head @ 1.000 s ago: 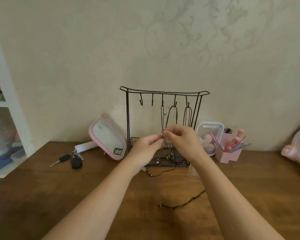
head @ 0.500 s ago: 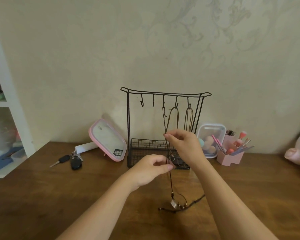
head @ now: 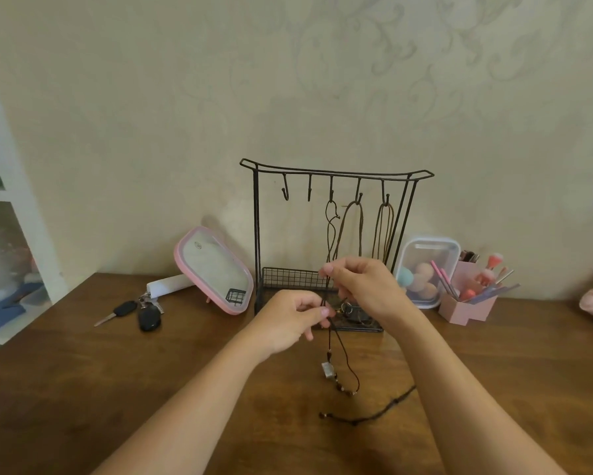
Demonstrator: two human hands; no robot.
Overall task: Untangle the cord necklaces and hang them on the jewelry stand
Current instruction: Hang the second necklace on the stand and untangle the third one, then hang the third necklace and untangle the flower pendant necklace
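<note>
Brown cord necklace (head: 327, 369) hangs before jewelry stand (head: 255, 234); left hand (head: 288, 323) fingers pinch it low, right hand (head: 365, 286) fingers pinch it higher.

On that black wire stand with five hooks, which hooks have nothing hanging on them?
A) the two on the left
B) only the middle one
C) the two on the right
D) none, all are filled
A: the two left hooks of the jewelry stand are bare, while cord necklaces hang from the other three.
</note>
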